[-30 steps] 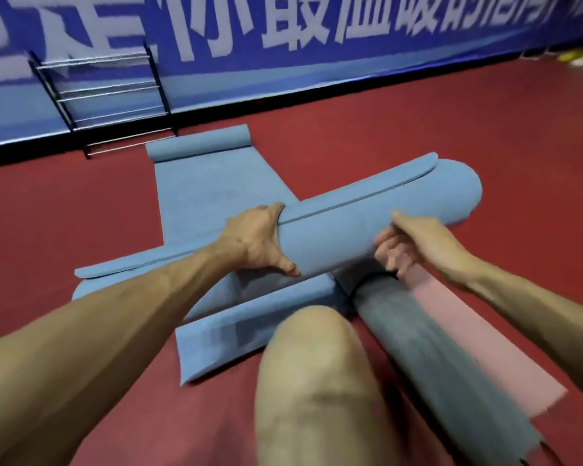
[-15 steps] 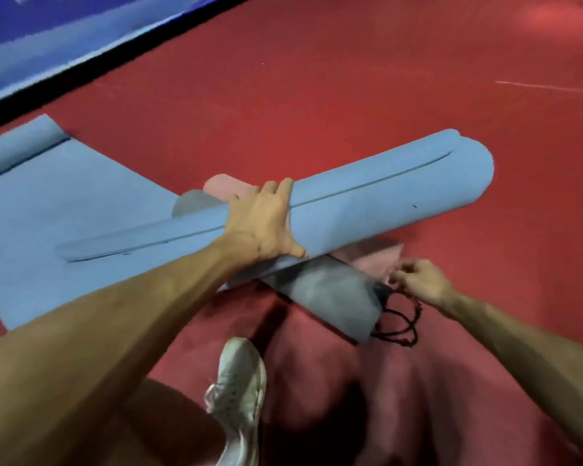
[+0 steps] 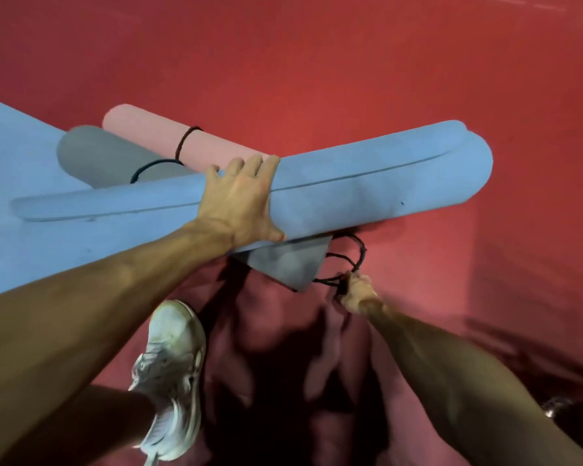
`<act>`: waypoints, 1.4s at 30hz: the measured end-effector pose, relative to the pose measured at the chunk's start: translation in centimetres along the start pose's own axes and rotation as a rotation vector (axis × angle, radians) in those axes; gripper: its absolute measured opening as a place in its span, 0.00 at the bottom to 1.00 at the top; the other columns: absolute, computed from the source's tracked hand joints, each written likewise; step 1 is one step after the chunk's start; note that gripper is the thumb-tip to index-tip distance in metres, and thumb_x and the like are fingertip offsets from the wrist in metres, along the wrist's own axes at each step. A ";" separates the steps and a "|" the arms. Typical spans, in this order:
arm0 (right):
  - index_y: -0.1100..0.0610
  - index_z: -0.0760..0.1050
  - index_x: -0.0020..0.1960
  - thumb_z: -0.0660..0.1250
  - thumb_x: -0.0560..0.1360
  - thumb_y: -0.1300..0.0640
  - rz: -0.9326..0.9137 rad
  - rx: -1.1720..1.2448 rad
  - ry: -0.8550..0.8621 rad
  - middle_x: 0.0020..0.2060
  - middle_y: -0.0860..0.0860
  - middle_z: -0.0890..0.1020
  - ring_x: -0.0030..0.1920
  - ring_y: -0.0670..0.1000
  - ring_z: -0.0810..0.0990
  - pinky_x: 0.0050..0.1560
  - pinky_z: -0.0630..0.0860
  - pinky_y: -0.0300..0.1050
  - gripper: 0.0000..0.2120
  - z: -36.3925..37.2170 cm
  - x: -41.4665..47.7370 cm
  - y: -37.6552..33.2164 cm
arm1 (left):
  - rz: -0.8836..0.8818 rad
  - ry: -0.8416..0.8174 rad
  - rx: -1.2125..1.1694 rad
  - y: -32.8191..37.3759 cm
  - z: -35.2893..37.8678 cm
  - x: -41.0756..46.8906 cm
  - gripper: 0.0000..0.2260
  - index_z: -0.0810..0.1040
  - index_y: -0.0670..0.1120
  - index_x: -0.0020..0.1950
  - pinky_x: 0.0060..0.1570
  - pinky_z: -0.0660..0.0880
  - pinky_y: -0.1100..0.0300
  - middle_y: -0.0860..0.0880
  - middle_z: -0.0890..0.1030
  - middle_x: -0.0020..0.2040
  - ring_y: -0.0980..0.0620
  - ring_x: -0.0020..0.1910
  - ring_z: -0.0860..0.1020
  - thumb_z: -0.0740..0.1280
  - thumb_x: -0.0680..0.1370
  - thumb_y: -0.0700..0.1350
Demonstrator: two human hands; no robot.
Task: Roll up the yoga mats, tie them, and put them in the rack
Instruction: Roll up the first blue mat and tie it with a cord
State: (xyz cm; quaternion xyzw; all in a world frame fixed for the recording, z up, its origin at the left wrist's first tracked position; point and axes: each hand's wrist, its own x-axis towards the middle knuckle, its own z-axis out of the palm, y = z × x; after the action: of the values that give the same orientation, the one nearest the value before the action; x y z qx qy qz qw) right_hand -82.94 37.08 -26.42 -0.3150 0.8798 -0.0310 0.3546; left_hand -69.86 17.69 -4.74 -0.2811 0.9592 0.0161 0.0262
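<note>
A rolled blue yoga mat (image 3: pixel 367 186) lies slantwise across the floor, its loose flap edge on top. My left hand (image 3: pixel 243 203) grips it around the middle, fingers over the top and thumb below. Under it lie a rolled grey mat (image 3: pixel 95 156) and a rolled pink mat (image 3: pixel 155 136), each with a black band around it. The grey mat's near end (image 3: pixel 286 267) sticks out below the blue roll. My right hand (image 3: pixel 354 290) pinches a loose black cord (image 3: pixel 350 260) on the floor beside that end.
An unrolled blue mat (image 3: pixel 14 156) spreads flat on the left. My white sneaker (image 3: pixel 172 361) stands on the red floor (image 3: pixel 350 62) below the rolls. The rack is out of view.
The view has tilted down and moved closer. My right hand has closed on the black cord beside the grey mat and lifted its loops slightly. My left hand keeps its grip on the blue roll.
</note>
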 end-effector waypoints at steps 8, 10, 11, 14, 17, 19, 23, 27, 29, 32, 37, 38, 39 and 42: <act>0.54 0.75 0.60 0.59 0.76 0.53 -0.135 -0.457 -0.121 0.61 0.51 0.78 0.66 0.52 0.72 0.70 0.55 0.55 0.15 0.6 -2.3 0.1 | -0.032 -0.032 0.010 -0.2 0.1 -0.6 0.49 0.59 0.48 0.73 0.61 0.64 0.40 0.47 0.71 0.63 0.42 0.62 0.69 0.75 0.57 0.63; 0.53 0.76 0.56 0.58 0.76 0.54 -0.211 -0.525 -0.138 0.59 0.50 0.80 0.65 0.52 0.73 0.70 0.53 0.55 0.13 -0.9 -2.9 -0.5 | -0.055 -0.024 -0.017 -0.3 -0.7 -0.8 0.49 0.60 0.48 0.72 0.61 0.65 0.40 0.47 0.71 0.63 0.42 0.62 0.69 0.75 0.57 0.63; 0.52 0.76 0.52 0.58 0.75 0.55 -0.231 -0.531 -0.125 0.56 0.51 0.81 0.63 0.53 0.74 0.70 0.53 0.55 0.10 -1.9 -3.6 -0.8 | -0.068 -0.023 -0.036 -0.3 -1.3 -0.9 0.49 0.60 0.49 0.72 0.60 0.65 0.41 0.47 0.71 0.63 0.42 0.63 0.69 0.76 0.57 0.63; 0.52 0.69 0.41 0.59 0.73 0.58 -0.221 -0.475 -0.138 0.44 0.51 0.78 0.59 0.53 0.75 0.67 0.56 0.51 0.03 -5.7 -5.6 -1.9 | -0.107 0.001 -0.089 -0.5 -3.4 -1.6 0.48 0.61 0.49 0.70 0.58 0.66 0.43 0.47 0.71 0.63 0.42 0.63 0.69 0.77 0.56 0.62; 0.53 0.72 0.37 0.61 0.73 0.58 -0.245 -0.404 -0.167 0.42 0.51 0.80 0.56 0.55 0.77 0.63 0.61 0.48 0.06 -9.0 -7.4 -4.1 | -0.129 0.050 -0.128 -1.2 -5.4 -3.0 0.46 0.63 0.49 0.68 0.56 0.67 0.43 0.47 0.72 0.62 0.42 0.62 0.69 0.77 0.56 0.63; 0.54 0.79 0.42 0.64 0.71 0.56 -0.313 -0.394 -0.114 0.44 0.50 0.84 0.52 0.53 0.79 0.61 0.65 0.46 0.05 -10.8 -8.5 -5.9 | -0.153 0.088 -0.144 -1.9 -6.8 -4.1 0.46 0.64 0.50 0.68 0.55 0.68 0.43 0.47 0.72 0.62 0.42 0.62 0.70 0.77 0.55 0.63; 0.51 0.77 0.35 0.65 0.72 0.60 -0.382 -0.191 -0.146 0.33 0.47 0.81 0.37 0.49 0.78 0.43 0.73 0.39 0.08 -14.5 -11.4 -9.4 | -0.191 0.168 -0.170 -4.1 -10.0 -6.4 0.46 0.66 0.50 0.66 0.55 0.69 0.41 0.46 0.74 0.62 0.41 0.61 0.72 0.77 0.54 0.64; 0.60 0.76 0.35 0.63 0.72 0.64 -0.424 0.091 -0.150 0.29 0.58 0.76 0.25 0.52 0.73 0.29 0.73 0.42 0.08 -17.2 -14.1 -13.0 | -0.236 0.246 -0.136 -6.5 -13.2 -9.1 0.47 0.65 0.50 0.67 0.53 0.68 0.41 0.46 0.74 0.63 0.41 0.61 0.72 0.77 0.54 0.64; 0.61 0.75 0.36 0.63 0.73 0.62 -0.445 0.271 -0.129 0.25 0.56 0.74 0.22 0.51 0.70 0.28 0.72 0.44 0.07 -18.4 -15.3 -15.2 | -0.263 0.286 -0.125 -7.9 -14.7 -10.6 0.47 0.65 0.50 0.68 0.53 0.68 0.43 0.47 0.74 0.63 0.41 0.61 0.72 0.77 0.53 0.65; 0.59 0.76 0.46 0.62 0.76 0.64 -0.531 0.542 -0.104 0.27 0.53 0.78 0.21 0.49 0.69 0.25 0.69 0.38 0.04 -19.7 -17.3 -19.9 | -0.322 0.342 -0.126 -10.5 -16.8 -13.0 0.47 0.64 0.51 0.68 0.52 0.68 0.43 0.47 0.74 0.63 0.41 0.61 0.72 0.76 0.54 0.65; 0.48 0.64 0.67 0.57 0.80 0.68 -0.708 0.986 -0.075 0.41 0.58 0.82 0.25 0.49 0.79 0.23 0.73 0.38 0.21 -20.2 -20.1 -30.2 | -0.488 0.442 -0.125 -16.1 -19.2 -17.8 0.47 0.65 0.51 0.67 0.54 0.70 0.42 0.48 0.74 0.63 0.41 0.60 0.73 0.76 0.53 0.65; 0.50 0.67 0.66 0.55 0.80 0.68 -0.707 1.057 -0.106 0.43 0.57 0.81 0.28 0.50 0.81 0.25 0.75 0.40 0.20 -20.1 -20.6 -32.3 | -0.532 0.461 -0.127 -17.3 -19.5 -18.9 0.47 0.65 0.51 0.67 0.54 0.69 0.42 0.48 0.75 0.62 0.42 0.60 0.73 0.77 0.53 0.65; 0.53 0.70 0.64 0.55 0.79 0.69 -0.705 1.107 -0.141 0.45 0.56 0.81 0.31 0.50 0.82 0.29 0.78 0.43 0.18 -19.9 -21.1 -34.4 | -0.574 0.480 -0.124 -18.5 -19.7 -20.1 0.47 0.65 0.51 0.67 0.54 0.69 0.42 0.48 0.75 0.62 0.42 0.60 0.73 0.77 0.53 0.65; 0.57 0.75 0.52 0.63 0.78 0.60 -0.765 1.184 -0.323 0.44 0.53 0.78 0.43 0.52 0.79 0.47 0.78 0.50 0.04 -18.5 -22.5 -40.2 | -0.687 0.532 -0.108 -22.2 -19.7 -24.0 0.47 0.65 0.52 0.67 0.55 0.69 0.43 0.48 0.75 0.62 0.42 0.60 0.73 0.76 0.53 0.66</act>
State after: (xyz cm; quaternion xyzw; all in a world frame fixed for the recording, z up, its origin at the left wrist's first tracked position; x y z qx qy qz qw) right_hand -61.08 14.82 12.14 -0.3565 0.4801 -0.5776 0.5557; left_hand -38.48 11.04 15.97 -0.5790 0.7813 -0.0164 -0.2324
